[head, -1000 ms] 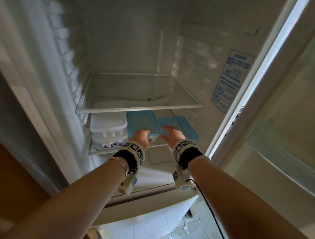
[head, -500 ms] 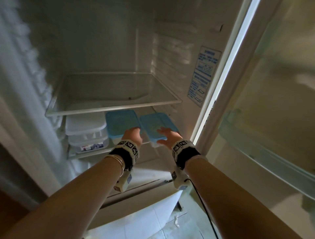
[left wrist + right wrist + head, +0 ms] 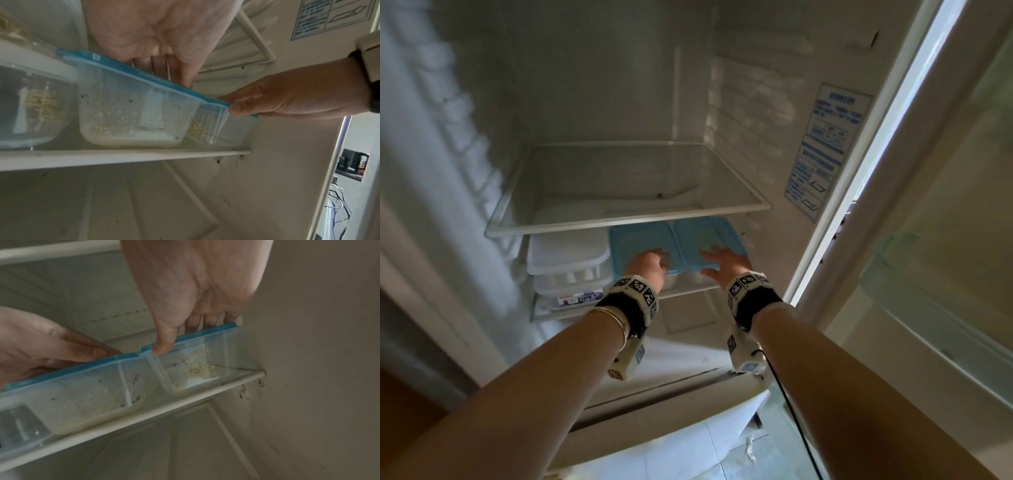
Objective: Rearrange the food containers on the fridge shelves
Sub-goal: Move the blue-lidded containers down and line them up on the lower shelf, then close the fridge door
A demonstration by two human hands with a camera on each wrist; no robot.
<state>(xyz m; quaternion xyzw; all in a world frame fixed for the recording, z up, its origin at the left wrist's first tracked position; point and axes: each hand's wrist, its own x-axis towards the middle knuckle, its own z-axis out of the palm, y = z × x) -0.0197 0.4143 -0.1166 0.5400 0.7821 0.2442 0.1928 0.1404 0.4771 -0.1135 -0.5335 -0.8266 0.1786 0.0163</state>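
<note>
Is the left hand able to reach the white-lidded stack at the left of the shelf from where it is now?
Probably yes. The left hand rests on the blue lid right beside the white-lidded stack, and nothing stands between them.

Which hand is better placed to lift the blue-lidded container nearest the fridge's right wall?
Right. The right hand already rests on that clear blue-lidded container, thumb at its front rim; the left hand is on the neighbouring blue-lidded container.
</note>
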